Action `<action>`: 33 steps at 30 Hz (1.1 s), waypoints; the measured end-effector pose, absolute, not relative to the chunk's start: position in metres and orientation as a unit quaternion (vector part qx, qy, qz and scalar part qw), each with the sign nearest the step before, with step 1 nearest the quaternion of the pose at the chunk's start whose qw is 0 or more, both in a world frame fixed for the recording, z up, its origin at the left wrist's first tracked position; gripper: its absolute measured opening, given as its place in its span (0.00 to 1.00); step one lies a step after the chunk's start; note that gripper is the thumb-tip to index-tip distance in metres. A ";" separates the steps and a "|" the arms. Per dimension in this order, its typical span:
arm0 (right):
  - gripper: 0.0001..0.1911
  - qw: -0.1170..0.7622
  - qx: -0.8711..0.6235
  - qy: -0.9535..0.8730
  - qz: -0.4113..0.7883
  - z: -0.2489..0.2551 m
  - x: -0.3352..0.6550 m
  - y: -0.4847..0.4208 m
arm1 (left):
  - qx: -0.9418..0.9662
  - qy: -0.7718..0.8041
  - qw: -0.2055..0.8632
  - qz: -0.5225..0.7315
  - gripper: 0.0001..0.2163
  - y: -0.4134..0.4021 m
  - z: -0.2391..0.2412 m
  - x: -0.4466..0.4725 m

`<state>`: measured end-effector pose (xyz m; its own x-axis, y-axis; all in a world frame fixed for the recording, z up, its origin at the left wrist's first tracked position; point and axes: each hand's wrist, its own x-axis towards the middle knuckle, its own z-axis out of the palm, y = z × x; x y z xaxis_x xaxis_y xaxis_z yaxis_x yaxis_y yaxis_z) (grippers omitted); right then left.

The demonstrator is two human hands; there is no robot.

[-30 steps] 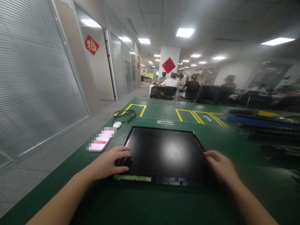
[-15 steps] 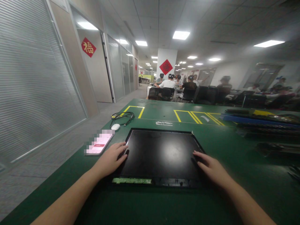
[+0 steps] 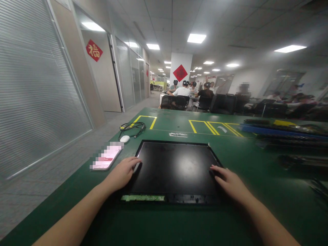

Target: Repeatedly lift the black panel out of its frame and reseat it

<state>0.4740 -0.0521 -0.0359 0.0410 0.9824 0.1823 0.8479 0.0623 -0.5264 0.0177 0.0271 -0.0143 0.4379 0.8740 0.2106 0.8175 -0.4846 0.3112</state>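
The left grip (image 3: 125,173) hides some of the black panel (image 3: 171,167), and pixelation part of the phone (image 3: 106,162).

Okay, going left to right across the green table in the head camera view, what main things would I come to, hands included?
Phone → left hand → black screen panel → right hand → long blue item at the far right.
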 end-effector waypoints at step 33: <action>0.18 0.306 -0.680 -0.648 0.157 -0.035 0.476 -0.052 | 0.827 0.498 0.113 0.236 0.19 0.026 -0.016 0.016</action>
